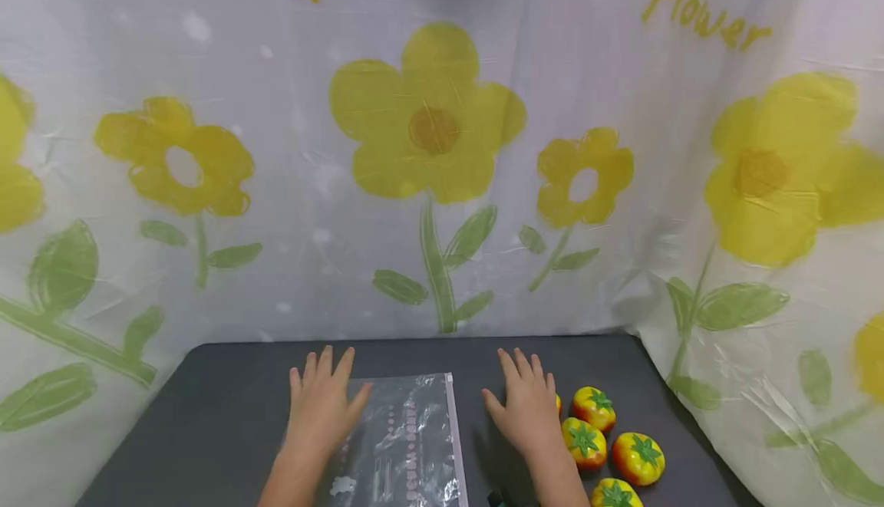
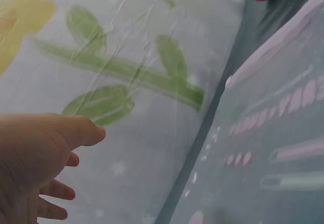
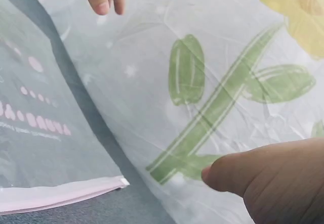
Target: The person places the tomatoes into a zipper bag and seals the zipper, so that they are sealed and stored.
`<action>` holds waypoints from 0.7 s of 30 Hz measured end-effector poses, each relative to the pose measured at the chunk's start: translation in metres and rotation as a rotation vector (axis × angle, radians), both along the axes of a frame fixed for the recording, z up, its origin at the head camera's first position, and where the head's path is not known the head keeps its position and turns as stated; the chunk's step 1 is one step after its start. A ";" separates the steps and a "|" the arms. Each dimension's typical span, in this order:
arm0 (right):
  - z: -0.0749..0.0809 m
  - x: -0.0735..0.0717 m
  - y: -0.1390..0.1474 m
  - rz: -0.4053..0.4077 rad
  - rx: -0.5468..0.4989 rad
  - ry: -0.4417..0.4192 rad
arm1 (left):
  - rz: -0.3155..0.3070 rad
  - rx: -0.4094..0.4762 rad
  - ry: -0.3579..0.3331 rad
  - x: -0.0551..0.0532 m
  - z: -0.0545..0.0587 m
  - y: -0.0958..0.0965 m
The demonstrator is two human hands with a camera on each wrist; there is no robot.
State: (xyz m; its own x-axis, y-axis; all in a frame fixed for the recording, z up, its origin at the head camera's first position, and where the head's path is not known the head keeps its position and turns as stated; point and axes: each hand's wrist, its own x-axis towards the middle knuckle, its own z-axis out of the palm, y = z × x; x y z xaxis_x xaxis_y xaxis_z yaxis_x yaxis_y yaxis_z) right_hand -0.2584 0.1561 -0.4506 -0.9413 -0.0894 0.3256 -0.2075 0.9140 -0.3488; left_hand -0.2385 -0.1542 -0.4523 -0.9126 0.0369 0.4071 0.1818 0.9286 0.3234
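Observation:
A clear plastic zip bag (image 1: 407, 438) with pink printing lies flat on the dark table, its pale pink zip edge facing right. My left hand (image 1: 321, 407), fingers spread, is over the bag's left side and holds nothing. My right hand (image 1: 528, 411) hovers right of the bag with its fingers straight and apart, also holding nothing. Beside that hand sit several yellow-red toy persimmons (image 1: 638, 459) with green leaf tops; one is mostly hidden behind the hand. In the right wrist view the zip bag (image 3: 40, 133) shows its zip end, and the right thumb (image 3: 238, 171) points inward.
The dark table (image 1: 221, 415) ends at a white curtain (image 1: 290, 277) painted with yellow flowers, which stands along its back and sides. A small dark object (image 1: 496, 498) lies at the bottom edge, near the right forearm.

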 end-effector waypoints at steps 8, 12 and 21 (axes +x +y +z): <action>0.008 0.002 0.004 0.014 0.004 -0.012 | -0.043 -0.019 0.006 0.001 0.001 0.040; 0.013 0.005 0.004 0.030 0.005 -0.005 | -0.077 -0.021 -0.019 0.005 -0.003 0.064; 0.013 0.005 0.005 0.052 -0.036 -0.033 | -0.147 -0.023 -0.038 0.016 -0.022 0.101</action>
